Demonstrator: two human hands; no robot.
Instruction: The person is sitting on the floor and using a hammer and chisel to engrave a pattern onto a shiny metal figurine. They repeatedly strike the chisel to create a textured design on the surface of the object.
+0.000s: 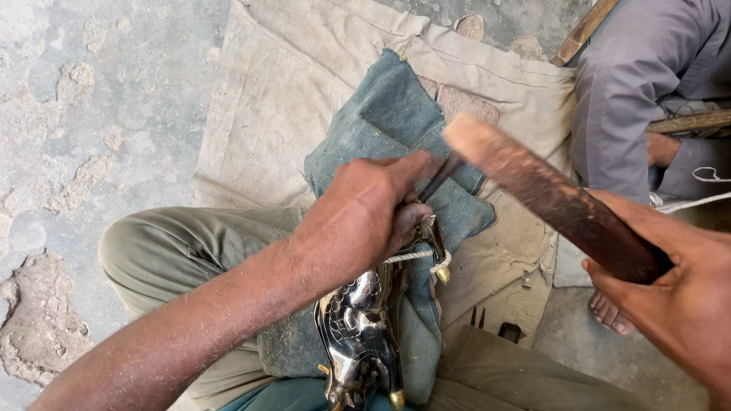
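My left hand (364, 213) grips a thin dark metal chisel (440, 176), its tip set down on a shiny black-and-brass metal figure (359, 335) with engraved feather patterns. The figure lies on a folded blue-grey cloth (396, 125) across my lap, and a white cord (415, 256) runs over it. My right hand (674, 293) holds a worn brown wooden mallet stick (548, 194) raised at an angle, its pale end just above the chisel's top.
A beige canvas sheet (289, 84) covers the cracked concrete floor (99, 99). Another person in grey clothes (647, 84) sits at the upper right, a bare foot (609, 308) showing. Small dark tools (509, 331) lie near my knee.
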